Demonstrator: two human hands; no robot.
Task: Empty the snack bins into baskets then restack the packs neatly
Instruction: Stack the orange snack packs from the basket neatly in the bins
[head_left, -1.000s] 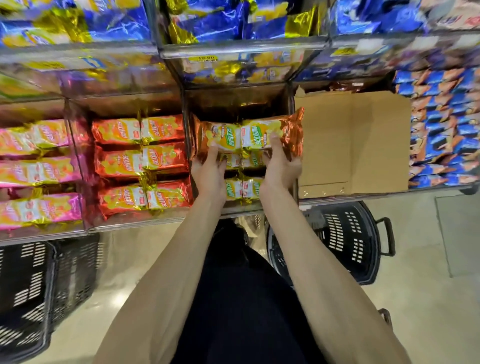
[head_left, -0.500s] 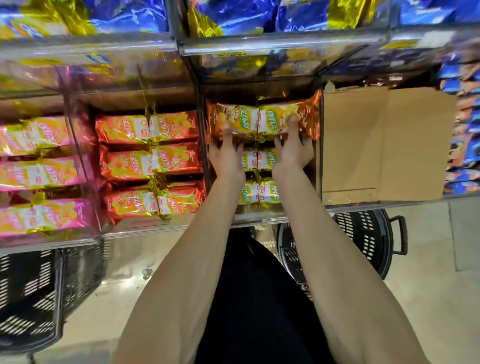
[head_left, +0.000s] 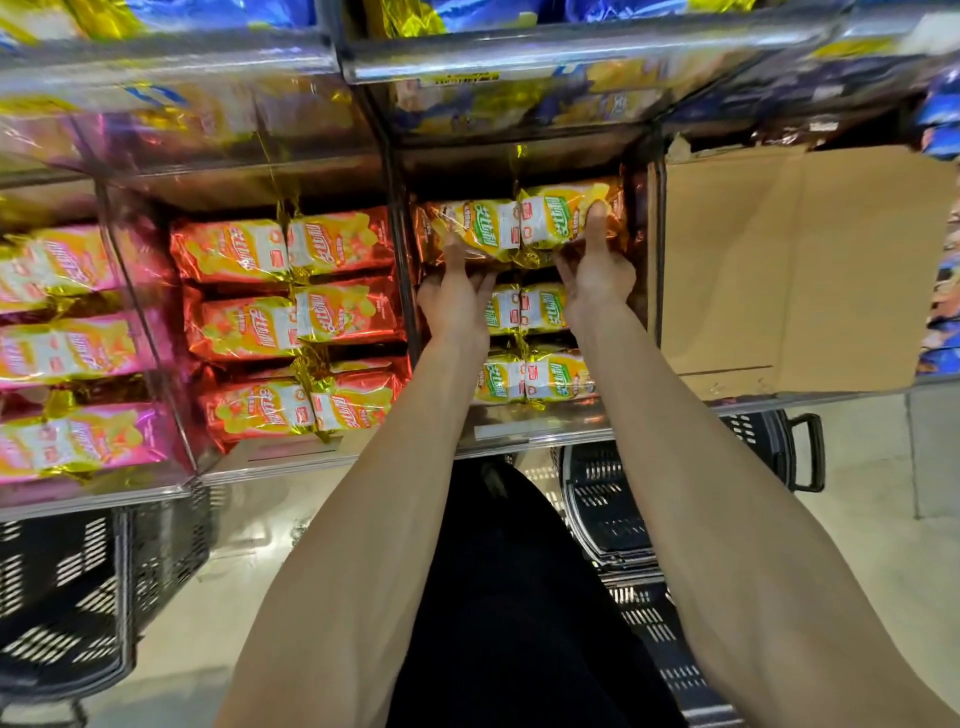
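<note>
A twin snack pack (head_left: 524, 226) in orange foil with yellow and green print lies at the back of the middle clear bin (head_left: 519, 434). My left hand (head_left: 454, 299) holds its left lower edge, fingers up against the foil. My right hand (head_left: 597, 270) grips its right end, the thumb lying over the front. Two more rows of the same packs (head_left: 535, 376) lie in the bin nearer to me, partly hidden by my hands and wrists.
Left of it, a bin of red packs (head_left: 291, 322) and a bin of pink packs (head_left: 67, 353). To the right stands an open cardboard box (head_left: 795, 265). Black baskets sit on the floor at the left (head_left: 62, 597) and under the shelf (head_left: 691, 499).
Both hands have carried the orange pack farther back and down into the bin. The camera has moved closer to the shelf.
</note>
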